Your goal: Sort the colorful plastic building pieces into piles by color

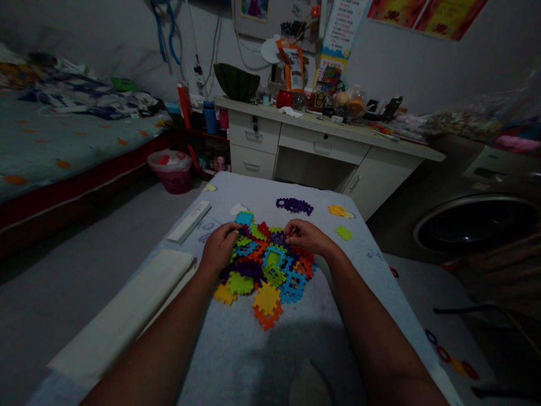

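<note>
A pile of toothed plastic building tiles [274, 256] in blue, green, purple, red, orange and yellow lies on the cloth-covered table [262, 366]. At the pile's left edge rests my left hand [220, 247], fingers stretched over the tiles and holding nothing that I can see. My right hand [310, 237] is closed in a pinch above the right side of the pile, beside a purple tile [278, 239]. What sits between those fingertips is too small and dark to make out. An orange tile [267, 317] and a yellow tile [267, 298] overlap at the near edge.
Beyond the pile lie joined purple tiles [295, 206], yellow tiles [338, 210] and a green tile [344, 232]. A long white box [189, 221] and a folded pale cloth [127, 307] line the left edge. Behind stand a desk [256, 141], a bin [171, 175] and a washing machine [460, 186].
</note>
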A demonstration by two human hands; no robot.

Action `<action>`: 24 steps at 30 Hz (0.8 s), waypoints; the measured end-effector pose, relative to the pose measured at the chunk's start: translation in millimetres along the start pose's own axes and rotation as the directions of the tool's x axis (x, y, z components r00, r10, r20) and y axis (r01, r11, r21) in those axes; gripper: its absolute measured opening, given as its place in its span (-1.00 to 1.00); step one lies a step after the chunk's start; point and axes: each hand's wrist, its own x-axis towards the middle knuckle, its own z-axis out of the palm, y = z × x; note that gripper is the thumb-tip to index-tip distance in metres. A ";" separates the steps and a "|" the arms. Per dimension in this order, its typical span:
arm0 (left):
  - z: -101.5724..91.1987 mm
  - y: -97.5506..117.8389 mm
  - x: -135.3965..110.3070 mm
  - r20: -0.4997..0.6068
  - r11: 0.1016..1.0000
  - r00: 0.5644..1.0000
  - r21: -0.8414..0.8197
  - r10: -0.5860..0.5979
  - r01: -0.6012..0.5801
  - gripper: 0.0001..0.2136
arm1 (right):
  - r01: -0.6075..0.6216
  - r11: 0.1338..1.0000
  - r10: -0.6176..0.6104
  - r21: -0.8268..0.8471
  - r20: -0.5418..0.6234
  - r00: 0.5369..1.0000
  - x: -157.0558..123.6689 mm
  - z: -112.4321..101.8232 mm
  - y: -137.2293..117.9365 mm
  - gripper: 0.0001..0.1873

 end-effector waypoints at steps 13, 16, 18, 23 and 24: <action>-0.4 1.0 0.4 0.006 1.000 1.000 0.001 0.004 -0.004 -0.64 | 0.017 0.965 -0.040 0.260 0.084 0.996 -3.3 -7.8 -2.8 -0.73; 0.0 0.4 0.0 0.006 1.000 1.000 0.007 0.001 -0.001 -0.64 | 0.006 0.951 -0.031 0.308 0.076 0.997 -5.8 -9.6 -6.1 -0.71; 0.4 -0.5 -0.1 0.004 1.000 1.000 0.010 0.000 0.000 -0.65 | -0.004 0.930 -0.020 0.366 0.063 0.998 -7.3 -9.8 -7.2 -0.70; 0.5 -1.4 -0.4 0.002 1.000 1.000 0.008 0.000 0.000 -0.66 | -0.052 0.856 0.065 0.514 -0.008 0.998 -9.9 -11.6 -5.7 -0.65; 0.5 -1.2 -0.4 0.000 1.000 1.000 0.011 -0.002 0.002 -0.67 | -0.056 0.838 0.091 0.543 -0.038 0.995 -9.9 -12.9 -4.5 -0.63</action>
